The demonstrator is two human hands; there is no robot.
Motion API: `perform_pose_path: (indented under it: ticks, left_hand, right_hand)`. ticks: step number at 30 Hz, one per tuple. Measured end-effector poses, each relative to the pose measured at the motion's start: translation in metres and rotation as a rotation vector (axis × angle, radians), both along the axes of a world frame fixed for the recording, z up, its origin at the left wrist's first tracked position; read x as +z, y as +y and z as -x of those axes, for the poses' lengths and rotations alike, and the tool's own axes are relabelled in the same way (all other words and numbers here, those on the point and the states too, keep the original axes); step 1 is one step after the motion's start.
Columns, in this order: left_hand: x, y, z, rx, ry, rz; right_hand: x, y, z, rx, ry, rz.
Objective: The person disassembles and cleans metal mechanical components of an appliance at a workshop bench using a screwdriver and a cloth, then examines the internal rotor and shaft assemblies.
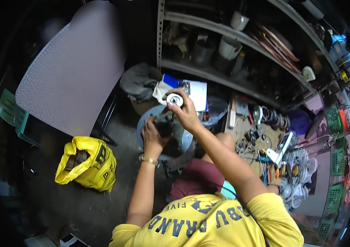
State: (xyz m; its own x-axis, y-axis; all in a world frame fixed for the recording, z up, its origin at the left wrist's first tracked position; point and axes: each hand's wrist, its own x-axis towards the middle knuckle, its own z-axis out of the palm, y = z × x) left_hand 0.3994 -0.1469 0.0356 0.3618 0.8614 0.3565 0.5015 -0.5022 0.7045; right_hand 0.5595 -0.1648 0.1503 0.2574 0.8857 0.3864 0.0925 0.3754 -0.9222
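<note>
My right hand (pixel 188 112) pinches a small white round piece with a dark centre (pixel 174 99), raised over a round blue-grey stool top (pixel 141 131). Below it, my left hand (pixel 153 135), with a gold watch at the wrist, curls its fingers around the side of a dark, bulky part (pixel 165 124). That part sits over the round top; shadow hides its exact kind. A crumpled whitish cloth (pixel 160 91) lies just beyond the white piece.
A yellow plastic bag (pixel 96 162) stands on the floor at left, near a pale table panel (pixel 72 74). Metal shelves (pixel 224 78) with pots rise ahead. Tools and parts cover a board (pixel 261 144) at right. An open booklet (pixel 198 92) lies beyond my hands.
</note>
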Motion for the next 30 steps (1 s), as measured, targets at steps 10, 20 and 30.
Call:
perform_pose_path:
  ticks: [10,20,30]
  left_hand:
    - [0.008,-0.012,-0.014,-0.041,0.158,-0.145]
    - [0.011,-0.016,-0.019,-0.013,0.141,-0.050]
    - [0.007,-0.008,-0.008,-0.015,0.163,-0.124]
  right_hand:
    - [0.040,0.006,-0.035,-0.007,-0.134,0.010]
    - [-0.002,-0.021,-0.031,-0.347,-0.306,-0.030]
    - [0.011,-0.012,-0.028,0.096,0.062,0.085]
